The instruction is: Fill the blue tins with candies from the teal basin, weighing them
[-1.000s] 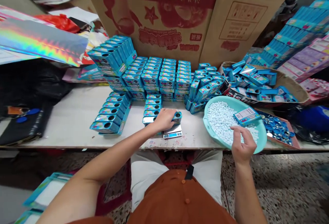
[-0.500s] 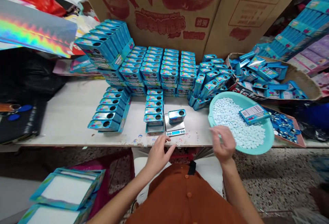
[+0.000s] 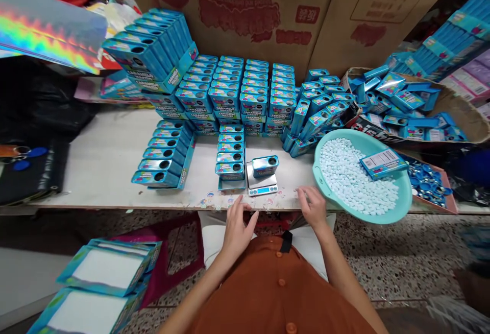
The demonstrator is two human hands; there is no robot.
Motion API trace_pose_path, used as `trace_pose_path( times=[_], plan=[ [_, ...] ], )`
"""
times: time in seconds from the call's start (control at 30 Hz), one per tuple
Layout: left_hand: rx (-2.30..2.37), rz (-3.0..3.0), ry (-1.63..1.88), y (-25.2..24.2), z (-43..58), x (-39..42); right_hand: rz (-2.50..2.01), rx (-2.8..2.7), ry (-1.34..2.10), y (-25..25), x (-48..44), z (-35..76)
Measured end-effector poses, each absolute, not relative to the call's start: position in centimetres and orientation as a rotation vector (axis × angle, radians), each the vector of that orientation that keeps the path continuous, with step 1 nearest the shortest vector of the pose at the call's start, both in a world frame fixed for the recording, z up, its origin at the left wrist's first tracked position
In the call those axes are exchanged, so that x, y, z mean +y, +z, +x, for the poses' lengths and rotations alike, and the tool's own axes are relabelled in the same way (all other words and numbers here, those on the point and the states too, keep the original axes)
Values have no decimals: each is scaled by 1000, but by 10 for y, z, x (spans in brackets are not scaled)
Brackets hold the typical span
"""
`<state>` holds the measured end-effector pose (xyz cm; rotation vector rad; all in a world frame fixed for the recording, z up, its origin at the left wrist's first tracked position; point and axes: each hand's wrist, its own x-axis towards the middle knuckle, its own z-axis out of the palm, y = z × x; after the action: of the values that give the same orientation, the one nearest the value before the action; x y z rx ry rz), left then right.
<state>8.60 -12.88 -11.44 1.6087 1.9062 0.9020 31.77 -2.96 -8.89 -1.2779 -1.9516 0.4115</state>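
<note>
One blue tin stands upright on the plate of a small digital scale at the near middle of the desk. Long axis: roughly left to right, right end slightly farther away; narrow face up, dark round opening toward the right end. Print on its side too small to read. Scale display lit, on the near side; digits not legible.

Left hand: at the near edge, just short of the scale, fingers spread and bare of any load. Right hand: near edge, between scale and basin, fingers loosely bent, gripping nothing visible.

Just left of the scale, a tray carries a row of similar tins, long axes left to right, openings at the right ends. Stacked trays at the far side read "CARAMELO MACIZO".

Right: teal basin of white pellets. A blue box lies across them, long axis about left to right, barcode panel up; "CARAMELO" legible along its near part. Brown carton behind: red print, including "板装".
</note>
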Motion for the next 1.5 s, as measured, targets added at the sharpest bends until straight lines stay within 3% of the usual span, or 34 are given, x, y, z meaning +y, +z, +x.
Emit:
trace_pose_path(
  times=[0.2,0.33,0.47,0.63,0.87,1.0,1.2,1.5],
  plan=[
    [1908,1646,869,-110,86,-124,-1134,-1961,239,-43,-38,327],
    [1942,1656,791,-106,89,-119,-1386,-1854,62,-21,-7,366],
    [1923,1667,836,-106,94,-114,-1693,-2079,95,-39,39,408],
    [1817,1680,875,-105,106,-109,-1748,-2261,127,-63,53,414],
    [1733,1700,941,-106,111,-107,-1911,-2193,371,-54,49,406],
    [1806,1678,1102,-105,90,-117,-1885,-1855,548,-47,60,411],
    [2067,1512,1303,-107,50,-127,-1544,-754,1367,-30,77,406],
    [2310,1532,1458,-125,12,-91,-1106,-459,1773,12,97,322]
  ],
)
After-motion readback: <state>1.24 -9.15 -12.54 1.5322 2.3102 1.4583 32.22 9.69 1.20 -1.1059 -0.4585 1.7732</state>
